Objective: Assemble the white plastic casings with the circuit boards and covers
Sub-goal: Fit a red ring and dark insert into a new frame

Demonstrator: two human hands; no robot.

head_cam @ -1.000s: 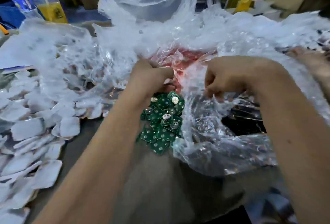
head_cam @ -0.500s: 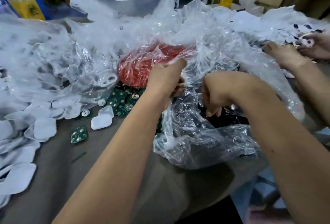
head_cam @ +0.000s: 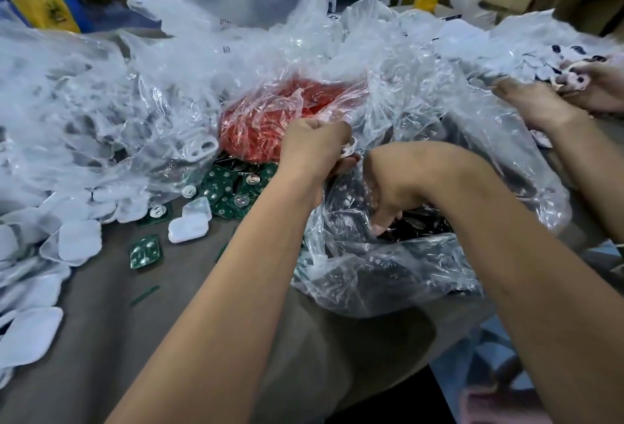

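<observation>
The desk (head_cam: 101,339) is grey and carries everything noted here. Clear plastic bags (head_cam: 169,92) cover most of its far half in crumpled heaps. One clear bag of dark parts (head_cam: 388,265) lies open at centre and serves as the reference point. Directly behind it sits a bag of red pieces (head_cam: 256,129), seen through film. To the left of the reference bag, white plastic casings (head_cam: 79,241) are spread in a loose pile reaching the desk's left edge; one casing (head_cam: 188,228) lies apart from the pile. Green circuit boards (head_cam: 233,190) lie heaped between that pile and the reference bag, and a single board (head_cam: 144,251) rests alone nearer the camera. The left hand (head_cam: 314,146) is at the bag's upper rim, fingers clenched on the film together with a small white piece (head_cam: 349,148). The right hand (head_cam: 391,187) reaches down into the bag's mouth, fingers curled among the dark parts; whether they grasp anything cannot be told. At the far right of the bag, another person's hands (head_cam: 553,96) handle small white parts.
</observation>
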